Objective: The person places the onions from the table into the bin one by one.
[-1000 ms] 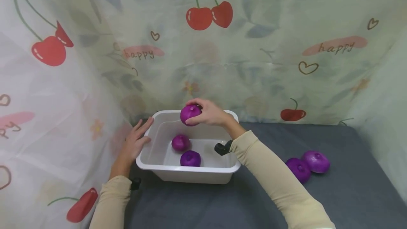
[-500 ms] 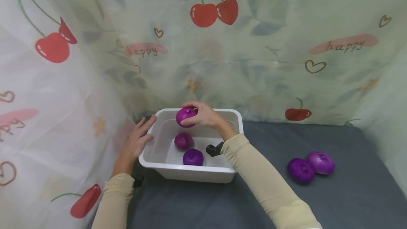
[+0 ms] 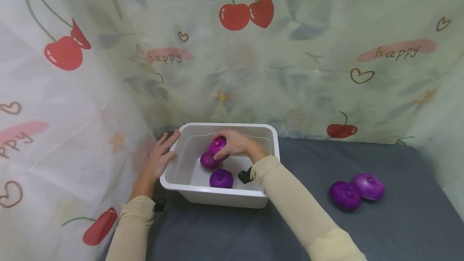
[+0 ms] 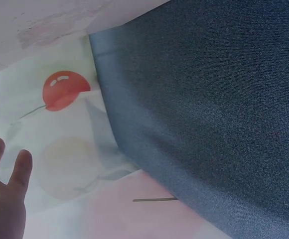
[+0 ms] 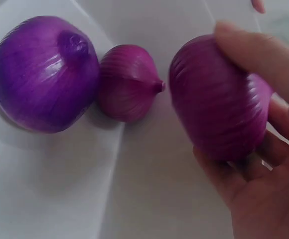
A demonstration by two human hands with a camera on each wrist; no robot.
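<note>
My right hand (image 3: 237, 145) reaches down inside the white plastic tub (image 3: 273, 144) and grips a purple onion (image 5: 216, 99) between thumb and fingers. Two more onions lie in the tub: a reddish-purple onion (image 3: 208, 160) just beside the held one, and a darker purple onion (image 3: 221, 179) nearer the front wall. In the right wrist view the darker onion (image 5: 45, 74) and the reddish one (image 5: 129, 83) sit side by side. At the tub's left rim rests my left hand (image 3: 158, 158), fingers spread and straight, holding nothing.
Two purple onions, a dark one (image 3: 345, 195) and a lighter one (image 3: 368, 187), lie close together on the grey cloth (image 3: 301, 188) right of the tub. A cherry-printed curtain (image 3: 253, 88) stands behind the tub and along the left.
My right hand has lowered the onion from rim height into the tub, close to the reddish onion. The left hand keeps its place at the rim. The head view has shifted slightly.
</note>
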